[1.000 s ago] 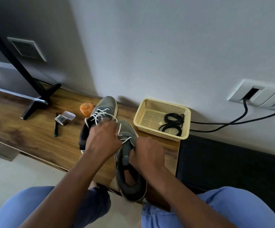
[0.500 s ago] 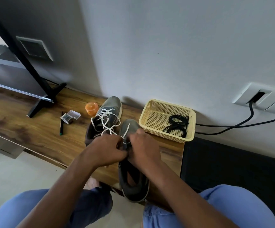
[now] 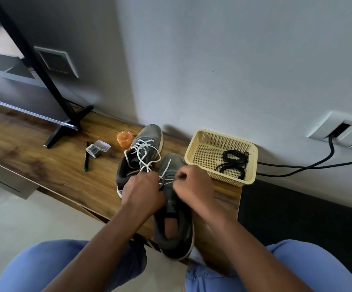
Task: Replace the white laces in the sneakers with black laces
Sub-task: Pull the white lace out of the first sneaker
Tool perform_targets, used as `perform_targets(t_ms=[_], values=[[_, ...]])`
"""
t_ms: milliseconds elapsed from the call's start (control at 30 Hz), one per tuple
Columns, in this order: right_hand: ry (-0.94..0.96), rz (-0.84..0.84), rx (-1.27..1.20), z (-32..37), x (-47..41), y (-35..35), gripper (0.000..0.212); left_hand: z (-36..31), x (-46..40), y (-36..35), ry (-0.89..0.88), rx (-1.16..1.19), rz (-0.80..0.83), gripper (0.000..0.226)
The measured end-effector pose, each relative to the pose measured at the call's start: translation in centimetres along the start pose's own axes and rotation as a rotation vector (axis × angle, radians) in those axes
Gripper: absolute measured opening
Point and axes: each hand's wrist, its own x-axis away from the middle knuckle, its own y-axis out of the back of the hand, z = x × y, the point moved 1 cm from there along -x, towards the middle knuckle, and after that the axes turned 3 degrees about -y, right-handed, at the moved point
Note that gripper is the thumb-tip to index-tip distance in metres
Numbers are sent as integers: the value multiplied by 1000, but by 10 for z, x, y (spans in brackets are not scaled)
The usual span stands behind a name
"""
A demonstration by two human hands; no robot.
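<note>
White lace (image 3: 164,179) pinched in both your grips: left hand (image 3: 142,191), right hand (image 3: 192,187), over near sneaker (image 3: 174,218) on desk (image 3: 50,167), so eyelets face you. Black laces (image 3: 233,163) wait in basket (image 3: 196,144) beyond right grip, within reach.

Near sneaker's (image 3: 174,224) lacing mostly hidden beneath both hands (image 3: 166,190).

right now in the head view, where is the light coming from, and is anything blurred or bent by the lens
Head view: light falls from the left, since the far sneaker casts its shadow rightward on the wall; the black TV leg leans from wide-angle distortion; both hands, left and right, look slightly soft at the white lace; the basket and black laces read sharp.
</note>
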Motion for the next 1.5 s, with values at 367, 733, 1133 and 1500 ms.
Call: perform_targets(t_ms=[367,733,1133,1500], values=[[253,-6,266,2,6,4,32,2,-5,-3,-17,32,0,23],[-109,-297,-265,-13,-5,10,24,6,-6,0,17,-37,-4,24],[297,-136,385,-3,10,-12,21,2,-4,0,14,6,-11,29],[-179,-317,-194,-14,-8,20,15,4,-4,5,82,33,37,34]])
